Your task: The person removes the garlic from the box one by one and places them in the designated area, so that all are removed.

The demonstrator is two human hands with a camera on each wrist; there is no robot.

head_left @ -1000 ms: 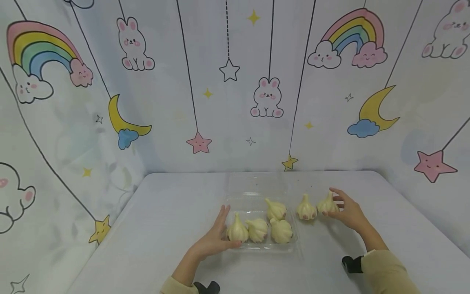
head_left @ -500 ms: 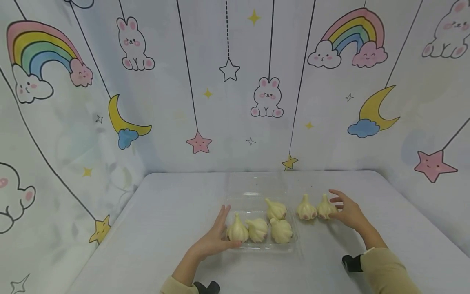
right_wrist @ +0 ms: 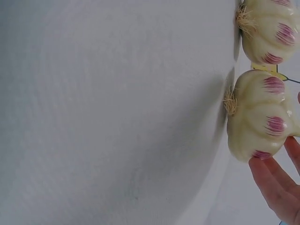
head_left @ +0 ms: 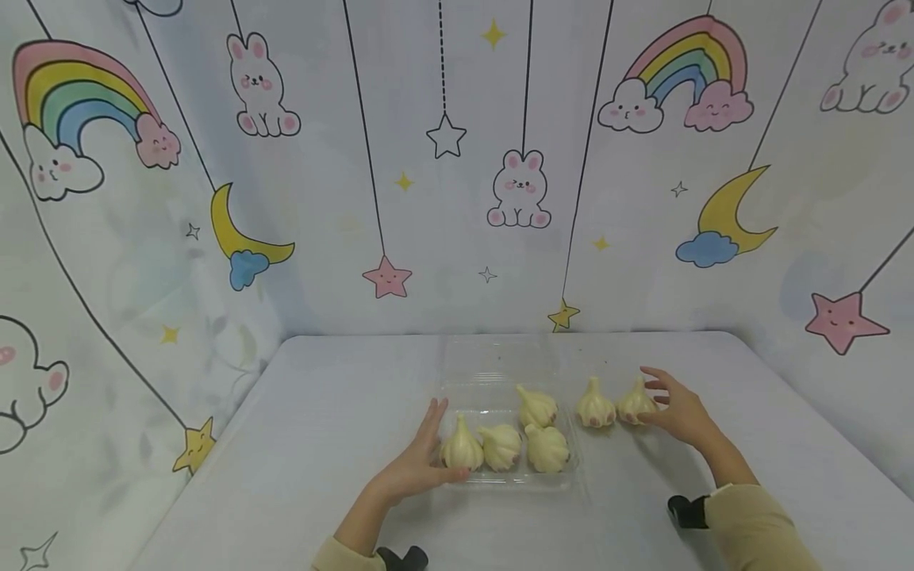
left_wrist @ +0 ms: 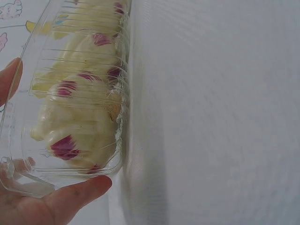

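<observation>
A clear plastic container point(head_left: 514, 480) with its lid point(head_left: 493, 361) folded back holds several garlic bulbs point(head_left: 501, 448). My left hand point(head_left: 414, 468) holds its left end, thumb along the front wall and fingers spread at the side. Through the container's ribbed wall, purple-streaked bulbs point(left_wrist: 79, 117) show in the left wrist view. On the table right of the container, my right hand point(head_left: 678, 412) holds a garlic bulb point(head_left: 634, 404) from the right, the thumb against its lower side and a finger near the neck. That bulb point(right_wrist: 260, 117) has dry roots facing the tabletop in the right wrist view.
Another garlic bulb point(head_left: 596, 404) stands upright between the container and the bulb at my right hand. A white cloth covers the table point(head_left: 321, 396). Behind it hangs a patterned curtain point(head_left: 443, 206) with rainbows and rabbits. Both wrists carry black devices point(head_left: 689, 512).
The bulb at my right hand shifted slightly left, then slightly back right, with small movements of the fingers. My left hand and the container stay still.
</observation>
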